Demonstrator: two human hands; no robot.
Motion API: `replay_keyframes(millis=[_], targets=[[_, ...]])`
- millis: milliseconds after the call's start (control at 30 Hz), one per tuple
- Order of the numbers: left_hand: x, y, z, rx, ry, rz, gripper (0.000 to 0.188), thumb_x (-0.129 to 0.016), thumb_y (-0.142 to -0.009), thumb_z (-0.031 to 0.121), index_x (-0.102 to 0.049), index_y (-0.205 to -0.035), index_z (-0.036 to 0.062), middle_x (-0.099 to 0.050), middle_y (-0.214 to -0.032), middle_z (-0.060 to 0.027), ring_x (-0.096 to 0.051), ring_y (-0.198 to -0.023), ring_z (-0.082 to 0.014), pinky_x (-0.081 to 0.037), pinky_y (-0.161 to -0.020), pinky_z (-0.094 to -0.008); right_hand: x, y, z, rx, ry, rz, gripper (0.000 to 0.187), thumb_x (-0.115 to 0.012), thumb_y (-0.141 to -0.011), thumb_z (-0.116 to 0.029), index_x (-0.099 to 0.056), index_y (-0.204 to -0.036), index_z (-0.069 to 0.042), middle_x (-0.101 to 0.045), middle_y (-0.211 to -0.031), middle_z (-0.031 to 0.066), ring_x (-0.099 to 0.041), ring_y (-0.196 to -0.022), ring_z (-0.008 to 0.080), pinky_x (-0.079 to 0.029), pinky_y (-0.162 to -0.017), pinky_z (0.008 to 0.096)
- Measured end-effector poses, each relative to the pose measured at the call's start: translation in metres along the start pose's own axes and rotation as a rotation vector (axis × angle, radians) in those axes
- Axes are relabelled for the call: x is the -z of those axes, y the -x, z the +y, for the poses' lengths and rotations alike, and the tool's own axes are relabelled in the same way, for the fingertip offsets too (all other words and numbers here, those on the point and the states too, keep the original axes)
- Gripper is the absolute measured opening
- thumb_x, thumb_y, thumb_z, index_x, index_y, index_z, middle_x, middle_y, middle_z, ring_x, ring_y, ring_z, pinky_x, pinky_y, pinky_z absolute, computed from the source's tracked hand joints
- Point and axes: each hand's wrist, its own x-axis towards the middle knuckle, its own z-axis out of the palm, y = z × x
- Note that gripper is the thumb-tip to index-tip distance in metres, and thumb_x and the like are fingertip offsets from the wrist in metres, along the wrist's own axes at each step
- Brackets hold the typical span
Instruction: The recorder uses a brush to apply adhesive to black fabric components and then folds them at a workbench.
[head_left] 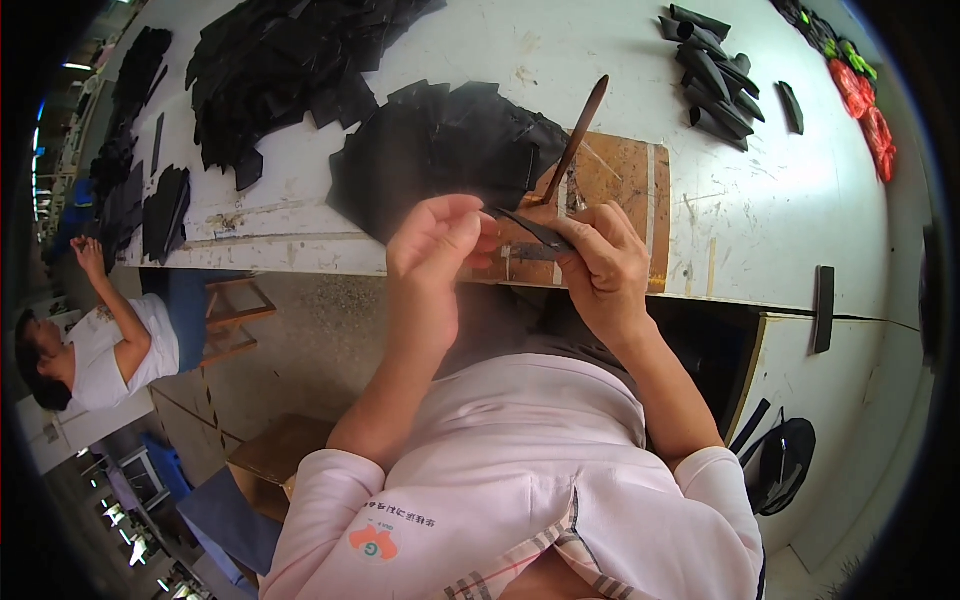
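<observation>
A small folded black piece (540, 232), thin and pointed at its left end, is pinched in my right hand (605, 258) just above the table's front edge. My left hand (440, 240) is beside the pointed end, its fingers loosely curled and apart; whether a fingertip touches the piece is hard to see. Under and behind my hands lies a worn brown board (630, 180) with pale strips along it. A brown tapered stick (580, 135) slants up from the board, its lower end partly hidden by my hands. Next to it rests a heap of flat black pieces (440, 140).
A bigger black heap (280, 70) covers the far left of the white table (790, 210). Several rolled black pieces (715, 80) lie at the far right, red plastic bags (865, 110) beyond them. Another person (120, 345) is at the left, near a wooden stool (235, 315).
</observation>
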Motion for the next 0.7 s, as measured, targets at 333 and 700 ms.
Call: replay_keyframes(millis=[333,700], targets=[[-0.009,-0.003,-0.002,0.292,0.245,-0.154,0.012,-0.051,-0.079,0.012,-0.055,-0.082,0.0012,-0.060,-0.075,-0.0080,-0.056,-0.063,-0.0134,-0.046,-0.056,-0.0247,0.001,0.013,0.010,0.186,0.290,0.126,0.040,-0.063,-0.049,0.000,-0.060,-0.089,-0.004,-0.048,-0.071,0.0052,-0.047,-0.062,0.0198,-0.041,-0.050,0.0283],[-0.007,-0.003,-0.005,0.325,0.273,-0.120,0.013,-0.051,-0.078,0.012,-0.055,-0.084,0.0008,-0.059,-0.075,-0.0081,-0.056,-0.064,-0.0143,-0.044,-0.056,-0.0249,0.003,0.015,0.013,0.255,0.399,0.118,0.037,-0.061,-0.052,-0.003,-0.061,-0.089,-0.001,-0.049,-0.072,0.0054,-0.048,-0.062,0.0186,-0.041,-0.050,0.0277]])
